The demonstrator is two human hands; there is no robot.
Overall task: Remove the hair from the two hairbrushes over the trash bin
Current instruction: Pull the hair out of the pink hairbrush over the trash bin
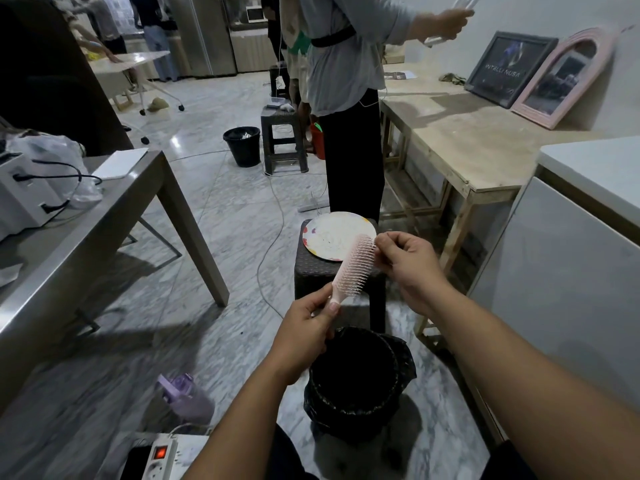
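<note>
Socket strip (162, 457) at 7 o'clock, nearest us, its red switch lit; a lilac bottle (185, 398) lies on the marble floor just beyond it. Trash bin (353, 379) stands at 6 o'clock, lined with a black bag; we cannot tell what is inside. Above its far rim our left hand (304, 337) grips the handle of the pink hairbrush (353, 268), thumb pressed along the handle, the other fingers curled round it. The brush slants up toward 1 o'clock with the bristles turned toward the right hand (412, 268). That hand pinches thumb and forefinger narrowly together at the bristle tips near the brush's far end; whether any hair sits in the pinch we cannot tell.

Behind the brush, a dark woven stool (311, 271) carries a white plate (332, 237) with coloured flecks. We see no more than one brush in hand. At 9 o'clock, a grey table (104, 216); at 3 o'clock, a white cabinet (571, 258). At 12 o'clock a person (349, 109) stands in a pale top and dark trousers, beside a wooden bench (467, 147) that bears a framed picture (509, 69) and a pink arched mirror (564, 77). A second black bucket (242, 145) and another stool (284, 140) stand farther off.
</note>
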